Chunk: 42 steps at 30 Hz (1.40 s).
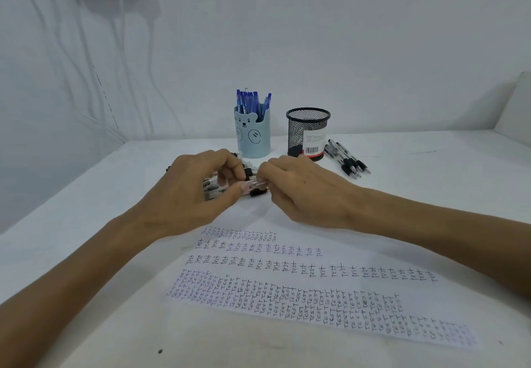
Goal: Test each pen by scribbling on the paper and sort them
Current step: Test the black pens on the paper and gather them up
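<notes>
Both hands meet over a bundle of clear pens with black grips [250, 182] at the table's middle. My left hand [195, 189] curls its fingers and thumb around the bundle's left side. On the right end, my right hand [301, 192] pinches the pens with curled fingers. Most of the bundle is hidden under the hands. In front of them lies the paper [310, 290], covered with rows of "test" scribbles in black and blue ink.
A light-blue bear cup [253, 137] holding several blue pens stands behind the hands. Right of it is a black mesh holder [308, 133] with a barcode label. Several black pens [346, 157] lie loose beside the mesh holder. A white wall rises behind.
</notes>
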Each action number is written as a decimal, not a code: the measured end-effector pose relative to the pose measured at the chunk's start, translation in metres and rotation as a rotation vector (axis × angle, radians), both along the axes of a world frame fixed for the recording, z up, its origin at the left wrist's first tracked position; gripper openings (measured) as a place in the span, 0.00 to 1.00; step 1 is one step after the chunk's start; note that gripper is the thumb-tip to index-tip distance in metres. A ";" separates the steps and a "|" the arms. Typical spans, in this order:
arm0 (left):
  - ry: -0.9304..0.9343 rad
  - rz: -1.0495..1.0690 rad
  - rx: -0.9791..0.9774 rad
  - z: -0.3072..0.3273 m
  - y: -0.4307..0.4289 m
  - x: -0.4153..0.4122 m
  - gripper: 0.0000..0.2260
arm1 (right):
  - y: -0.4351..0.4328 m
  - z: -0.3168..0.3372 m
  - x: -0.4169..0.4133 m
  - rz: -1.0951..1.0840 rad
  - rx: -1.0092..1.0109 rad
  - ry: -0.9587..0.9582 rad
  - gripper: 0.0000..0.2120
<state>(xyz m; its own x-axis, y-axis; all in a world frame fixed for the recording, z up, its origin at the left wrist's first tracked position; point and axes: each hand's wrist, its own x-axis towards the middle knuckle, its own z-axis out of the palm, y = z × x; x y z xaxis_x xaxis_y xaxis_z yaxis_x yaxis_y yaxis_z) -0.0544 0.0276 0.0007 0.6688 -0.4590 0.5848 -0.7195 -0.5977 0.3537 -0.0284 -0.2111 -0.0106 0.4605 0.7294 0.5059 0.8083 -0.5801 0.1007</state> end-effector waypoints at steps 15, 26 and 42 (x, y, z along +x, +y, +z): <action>0.138 -0.121 0.503 -0.002 0.015 0.007 0.25 | -0.010 0.012 -0.004 0.030 0.525 0.303 0.21; 0.318 -0.135 0.544 -0.002 0.012 0.005 0.32 | -0.014 0.010 0.002 -0.107 0.874 0.713 0.24; 0.344 -0.123 0.554 -0.002 0.011 0.006 0.32 | -0.010 -0.004 -0.026 0.074 0.571 1.117 0.05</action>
<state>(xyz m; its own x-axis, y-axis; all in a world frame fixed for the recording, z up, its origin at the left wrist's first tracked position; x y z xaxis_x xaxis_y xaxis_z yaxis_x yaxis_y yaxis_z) -0.0483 0.0387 -0.0016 0.6986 -0.7155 0.0031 -0.6953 -0.6777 0.2394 -0.0541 -0.2210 -0.0150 0.8078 0.5775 0.1183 0.3224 -0.2647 -0.9088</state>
